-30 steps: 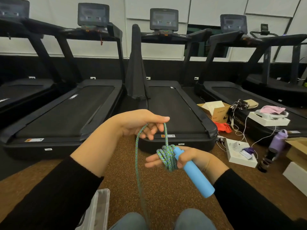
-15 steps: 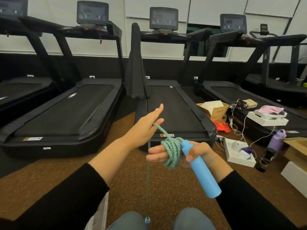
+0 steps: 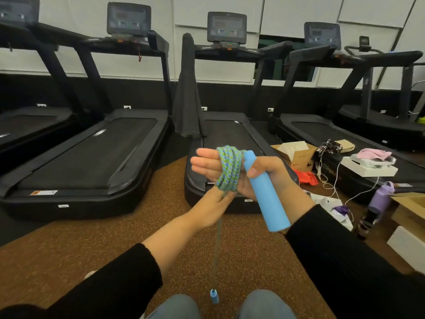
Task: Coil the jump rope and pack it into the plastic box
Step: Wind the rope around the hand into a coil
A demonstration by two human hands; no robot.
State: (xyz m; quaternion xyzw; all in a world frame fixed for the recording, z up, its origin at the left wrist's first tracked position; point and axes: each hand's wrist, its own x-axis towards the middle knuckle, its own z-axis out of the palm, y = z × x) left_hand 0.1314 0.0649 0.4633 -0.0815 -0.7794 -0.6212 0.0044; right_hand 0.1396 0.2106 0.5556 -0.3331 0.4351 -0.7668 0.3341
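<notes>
My right hand [image 3: 264, 171] is raised at the centre, its thumb clamping a light blue foam handle [image 3: 266, 196] against the palm. Its straight fingers point left, and the green-blue braided jump rope [image 3: 228, 166] is wound round them in several loops. My left hand [image 3: 207, 208] sits just below the coil and pinches the loose strand where it leaves the loops. From there the strand [image 3: 217, 249] hangs straight down to the second blue handle [image 3: 214, 297], whose top shows between my knees. The plastic box is not in view.
Black treadmills [image 3: 96, 155] line the far side of the brown speckled floor. At right lie a cardboard box [image 3: 296, 153], a red item [image 3: 305, 177], a white box [image 3: 368, 168], white cables and a purple bottle [image 3: 379, 201].
My left hand swung from above the coil to below it, laying another loop round my right fingers. My right hand rose with the handle. The hanging handle came up off the floor.
</notes>
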